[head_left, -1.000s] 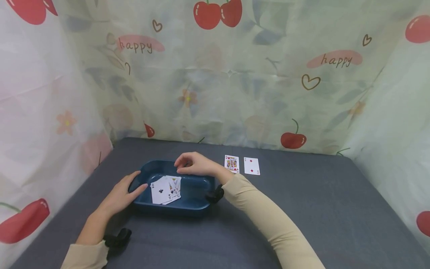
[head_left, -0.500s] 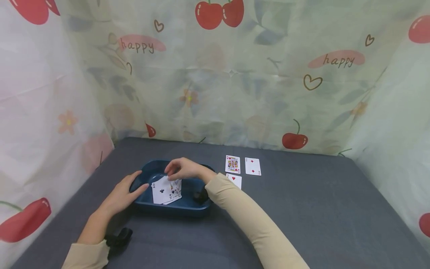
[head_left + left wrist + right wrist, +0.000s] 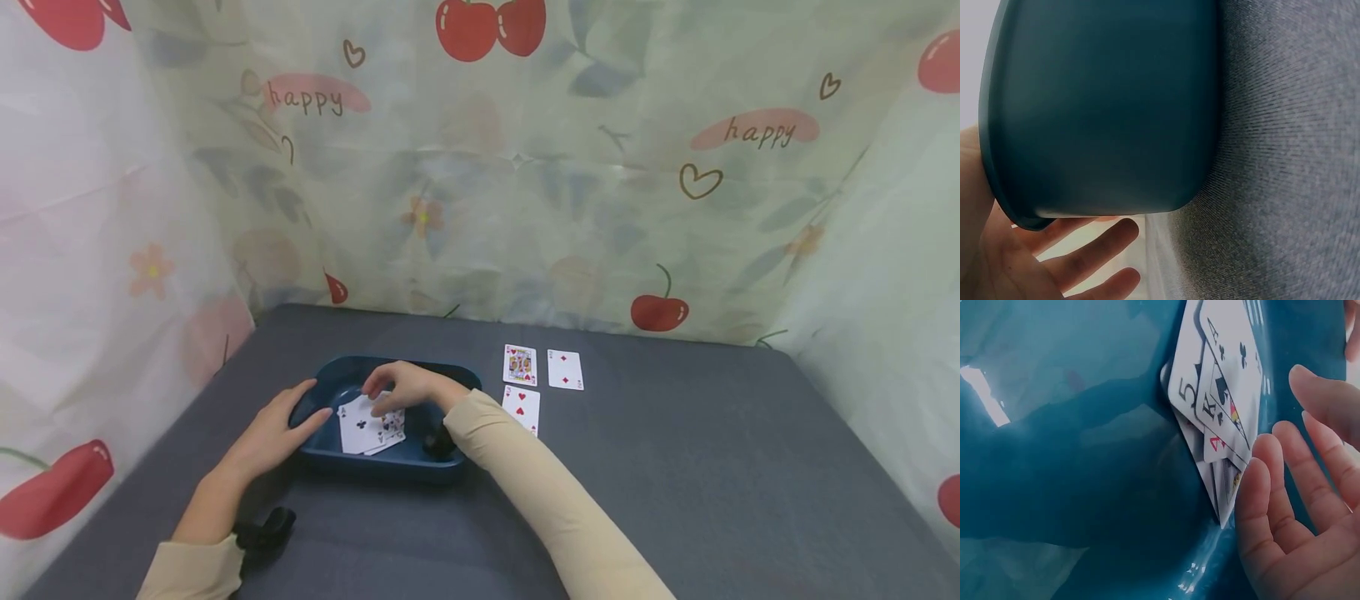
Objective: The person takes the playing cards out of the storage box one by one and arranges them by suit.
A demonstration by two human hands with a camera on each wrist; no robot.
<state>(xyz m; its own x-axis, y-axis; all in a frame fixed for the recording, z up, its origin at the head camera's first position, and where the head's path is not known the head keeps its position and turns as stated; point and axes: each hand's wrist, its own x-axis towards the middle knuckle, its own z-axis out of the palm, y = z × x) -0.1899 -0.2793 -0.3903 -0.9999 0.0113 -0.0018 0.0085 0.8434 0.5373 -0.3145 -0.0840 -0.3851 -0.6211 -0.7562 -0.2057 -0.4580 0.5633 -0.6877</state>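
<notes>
My left hand point(image 3: 262, 437) rests at the left end of a dark blue tray point(image 3: 378, 471), thumb over the rim, fingers spread loosely along the outer wall in the left wrist view. Inside the tray lies a loose pile of playing cards point(image 3: 360, 432), the ace of clubs point(image 3: 1232, 337) on top. A king, a five and a red four peek out beneath it. Above the pile's far right side hovers my right hand point(image 3: 411, 387), its fingers bent loosely and holding nothing. In the right wrist view its fingertips are right at the cards' edge.
Right of the tray, a king of hearts point(image 3: 520, 365), a two of diamonds point(image 3: 566, 369) and a three of hearts point(image 3: 521, 408) lie face up on the grey tabletop point(image 3: 712, 450). Patterned curtains point(image 3: 517, 208) enclose the back and sides.
My right hand has moved left and lower, from above the tray's far side to the card pile. The three of hearts has come into view from behind the arm. The left hand stays.
</notes>
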